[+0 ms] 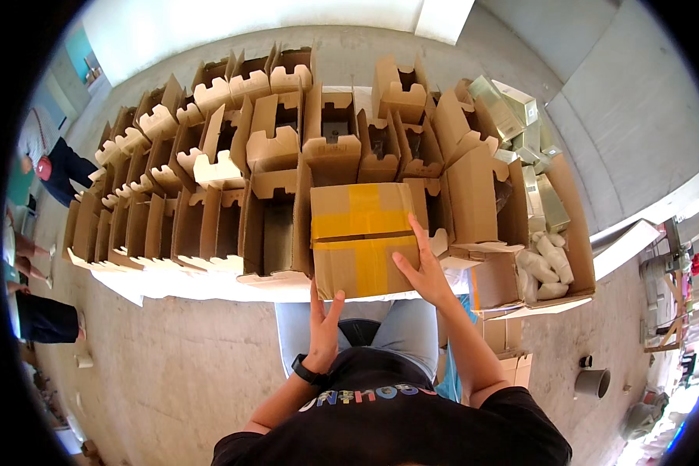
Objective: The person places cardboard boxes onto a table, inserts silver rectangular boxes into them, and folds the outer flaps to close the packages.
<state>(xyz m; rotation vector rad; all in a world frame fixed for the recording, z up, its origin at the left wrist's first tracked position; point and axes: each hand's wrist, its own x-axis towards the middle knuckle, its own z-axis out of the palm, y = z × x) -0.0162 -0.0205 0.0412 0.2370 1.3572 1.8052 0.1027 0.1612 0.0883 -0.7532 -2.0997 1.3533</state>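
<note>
A closed cardboard box (334,268) with yellow tape crossing its top sits in front of me, at the table's near edge. A narrow dark seam runs across its middle. My left hand (326,325) grips the near left corner, its thumb up against the near side. The right side is held by my right hand (425,268), with the thumb and fingers spread over the top edge. Some of the fingers on both hands are hidden. Just left of it stands an open carton (276,233) with a dark interior.
Rows of open cartons (210,167) crowd the table, which has a white cover (179,290). At right, a large carton (582,272) holds white wrapped pieces (547,268) and gold-toned boxes (551,202). A bucket (592,383) stands on the floor. People (54,155) are at far left.
</note>
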